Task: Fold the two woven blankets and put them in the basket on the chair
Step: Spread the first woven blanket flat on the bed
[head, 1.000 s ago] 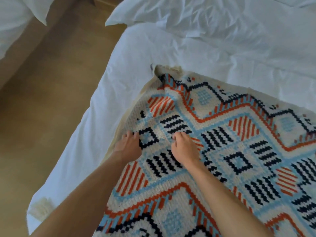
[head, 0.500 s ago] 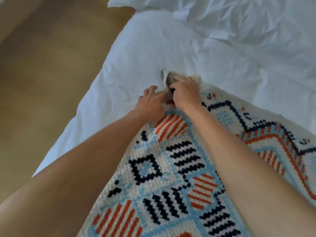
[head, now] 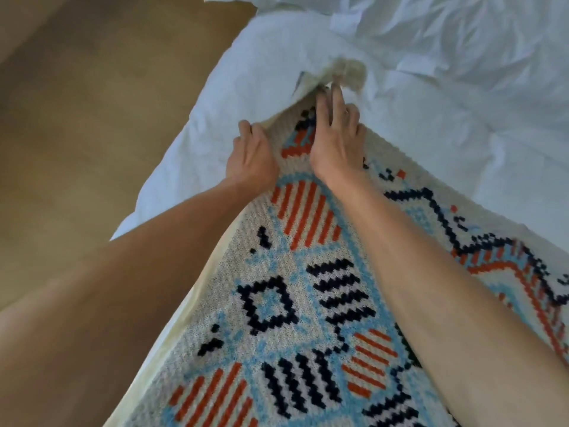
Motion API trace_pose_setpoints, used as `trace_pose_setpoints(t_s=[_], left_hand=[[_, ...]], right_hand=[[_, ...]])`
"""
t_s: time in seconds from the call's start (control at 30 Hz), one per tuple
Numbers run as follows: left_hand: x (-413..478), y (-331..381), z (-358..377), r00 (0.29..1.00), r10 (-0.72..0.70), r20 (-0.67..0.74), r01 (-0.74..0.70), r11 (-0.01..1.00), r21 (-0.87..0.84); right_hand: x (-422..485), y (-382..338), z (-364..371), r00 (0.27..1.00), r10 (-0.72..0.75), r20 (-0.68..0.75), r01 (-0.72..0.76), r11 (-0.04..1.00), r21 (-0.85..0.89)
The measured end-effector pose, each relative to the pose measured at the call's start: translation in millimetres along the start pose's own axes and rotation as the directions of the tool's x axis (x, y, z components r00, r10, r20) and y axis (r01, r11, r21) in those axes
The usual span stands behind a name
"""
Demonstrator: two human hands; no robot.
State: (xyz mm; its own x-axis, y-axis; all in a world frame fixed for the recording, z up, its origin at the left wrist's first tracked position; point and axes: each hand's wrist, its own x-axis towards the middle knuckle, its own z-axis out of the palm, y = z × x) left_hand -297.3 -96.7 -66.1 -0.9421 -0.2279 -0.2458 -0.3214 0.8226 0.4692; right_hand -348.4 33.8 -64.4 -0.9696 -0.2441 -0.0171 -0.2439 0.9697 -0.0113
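A woven blanket (head: 277, 303) with orange, navy and light-blue patterns lies spread on the white bed. Its far corner ends in a cream tassel (head: 348, 72). My right hand (head: 335, 140) lies flat on that corner, fingers straight and pointing at the tassel. My left hand (head: 252, 155) sits at the blanket's left edge just beside it, fingers curled over the cream border. Both forearms reach across the blanket. No basket, chair or second blanket is in view.
The white bed sheet (head: 246, 87) is rumpled, with a bunched white duvet (head: 431, 32) at the top right. The bed's left edge drops to a wooden floor (head: 77, 134).
Both hands moved from the middle of the blanket up to its far corner. The right hand, curled on the corner half a second ago, now lies flat with straight fingers.
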Motion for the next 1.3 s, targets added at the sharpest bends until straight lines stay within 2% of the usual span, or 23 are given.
trace_pose_setpoints(t_s=[0.13, 0.2, 0.27, 0.33, 0.43, 0.57, 0.7, 0.8, 0.9, 1.0, 1.1, 1.3], left_hand=[[-3, -11, 7, 0.989, -0.040, 0.142, 0.018, 0.988, 0.154], [-6, -16, 12, 0.990, -0.021, 0.143, -0.009, 0.978, 0.206], [-10, -17, 14, 0.994, 0.023, 0.110, -0.052, 0.960, 0.275], [-16, -18, 16, 0.993, 0.107, 0.052, -0.119, 0.918, 0.379], [-35, -19, 22, 0.971, 0.239, 0.017, -0.222, 0.872, 0.437], [-77, -22, 37, 0.965, 0.253, 0.066, -0.261, 0.934, 0.245], [-130, -33, 47, 0.952, 0.283, 0.117, -0.300, 0.937, 0.179], [-176, -35, 48, 0.931, 0.301, 0.206, -0.344, 0.912, 0.224], [-226, -26, 46, 0.901, 0.298, 0.315, -0.375, 0.900, 0.223], [-276, -13, 47, 0.856, 0.266, 0.444, -0.369, 0.914, 0.165], [-320, 1, 50, 0.798, 0.207, 0.567, -0.364, 0.914, 0.178], [-410, 37, 67, 0.611, 0.133, 0.780, -0.456, 0.865, 0.210]], right_hand=[[-3, -1, 1, 0.994, 0.040, 0.101, -0.039, 0.999, -0.013], [-12, -3, 6, 0.978, 0.000, 0.208, -0.019, 0.996, 0.087], [-23, -3, 13, 0.926, -0.040, 0.375, -0.032, 0.982, 0.185], [-37, -2, 18, 0.896, -0.057, 0.440, -0.044, 0.975, 0.217], [-63, -2, 21, 0.945, -0.052, 0.324, -0.052, 0.951, 0.303], [-121, 1, 18, 0.985, 0.021, 0.169, -0.088, 0.912, 0.401], [-210, 14, 10, 0.982, 0.076, 0.175, -0.141, 0.904, 0.404], [-290, 27, -1, 0.959, 0.150, 0.243, -0.235, 0.895, 0.378], [-366, 33, -15, 0.908, 0.258, 0.331, -0.376, 0.850, 0.368], [-433, 36, -32, 0.824, 0.362, 0.436, -0.520, 0.787, 0.331], [-494, 44, -51, 0.754, 0.448, 0.480, -0.625, 0.714, 0.316], [-597, 73, -79, 0.601, 0.577, 0.553, -0.792, 0.520, 0.319]])
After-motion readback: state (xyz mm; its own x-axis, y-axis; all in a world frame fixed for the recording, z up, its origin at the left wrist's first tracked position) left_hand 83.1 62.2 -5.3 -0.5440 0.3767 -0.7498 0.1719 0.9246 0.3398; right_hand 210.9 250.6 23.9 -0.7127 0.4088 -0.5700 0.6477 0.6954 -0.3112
